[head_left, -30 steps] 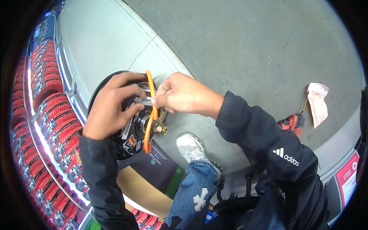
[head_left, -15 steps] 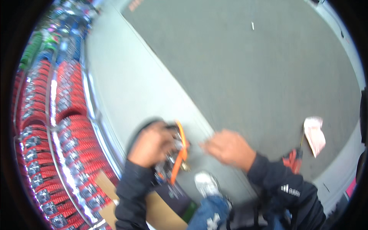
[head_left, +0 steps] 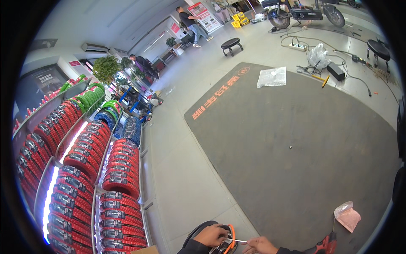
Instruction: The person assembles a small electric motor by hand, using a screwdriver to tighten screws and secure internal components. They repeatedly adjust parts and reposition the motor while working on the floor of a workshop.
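Observation:
Low in the view, my left hand point(head_left: 212, 235) rests with bent fingers on a round, black, wheel-like part point(head_left: 195, 232). A thick orange cable point(head_left: 232, 232) curves along the right side of that part. From there a thin white strip point(head_left: 237, 241), like a cable tie, reaches across to my right hand point(head_left: 259, 245), whose fingers pinch its end. What lies under my left fingers is hidden. The lower side of the black part is cut off by the bottom edge.
Racks of red tyres point(head_left: 120, 169) line the left. A dark mat point(head_left: 270, 127) covers the floor, with a red power tool point(head_left: 326, 244) and a pink packet point(head_left: 348, 216) at its near right. Farther off are stools point(head_left: 231, 43), cords, an electric scooter point(head_left: 306, 14) and two people.
The view has tilted up, so the hands now sit at the bottom edge and the room shows. The white strip now shows clearly between my hands.

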`<state>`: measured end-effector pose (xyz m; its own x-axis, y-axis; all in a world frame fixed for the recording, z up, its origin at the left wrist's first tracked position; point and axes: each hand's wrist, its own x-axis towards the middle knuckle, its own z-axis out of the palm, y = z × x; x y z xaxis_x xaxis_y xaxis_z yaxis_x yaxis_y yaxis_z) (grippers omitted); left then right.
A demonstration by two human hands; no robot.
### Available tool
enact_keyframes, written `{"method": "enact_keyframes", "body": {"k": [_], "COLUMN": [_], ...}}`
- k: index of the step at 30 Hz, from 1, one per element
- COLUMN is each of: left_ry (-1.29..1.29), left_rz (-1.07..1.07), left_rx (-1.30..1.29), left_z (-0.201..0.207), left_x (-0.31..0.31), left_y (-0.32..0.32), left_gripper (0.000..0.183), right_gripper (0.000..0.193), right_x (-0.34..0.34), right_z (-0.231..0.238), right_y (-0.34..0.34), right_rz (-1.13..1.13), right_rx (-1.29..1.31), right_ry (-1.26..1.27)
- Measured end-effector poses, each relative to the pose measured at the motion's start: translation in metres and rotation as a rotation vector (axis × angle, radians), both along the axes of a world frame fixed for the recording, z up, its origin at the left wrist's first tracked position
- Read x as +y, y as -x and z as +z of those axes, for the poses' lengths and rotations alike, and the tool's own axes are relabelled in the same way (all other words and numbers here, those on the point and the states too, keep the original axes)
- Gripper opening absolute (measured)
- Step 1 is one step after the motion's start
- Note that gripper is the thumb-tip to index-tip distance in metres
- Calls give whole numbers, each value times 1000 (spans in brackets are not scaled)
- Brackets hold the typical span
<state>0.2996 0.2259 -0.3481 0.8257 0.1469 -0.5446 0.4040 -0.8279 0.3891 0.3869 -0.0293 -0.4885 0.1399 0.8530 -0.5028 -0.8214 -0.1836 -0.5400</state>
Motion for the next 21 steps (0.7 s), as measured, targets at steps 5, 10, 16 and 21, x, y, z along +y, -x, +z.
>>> {"method": "enact_keyframes", "body": {"k": [5,10,16,21], "left_ry": [-14,5,-56,-26], "left_rz": [-61,-60,-89,-59], "left_rx": [-80,-102,-170,-150], "left_z": [-25,-25,2,-10], "left_x": [10,7,11,3], "left_y": [22,17,11,-4], "left_gripper": [20,20,18,16], "right_gripper": [28,25,44,40], "right_x": [-16,-18,14,6], "right_z": [39,16,42,38], "right_y": [-3,-11,-13,-31], "right_rz": [-56,-144,35,17], "right_rx": [-325,-1365,-261,-107], "right_ry": [-221,-360,-143,-87]}}
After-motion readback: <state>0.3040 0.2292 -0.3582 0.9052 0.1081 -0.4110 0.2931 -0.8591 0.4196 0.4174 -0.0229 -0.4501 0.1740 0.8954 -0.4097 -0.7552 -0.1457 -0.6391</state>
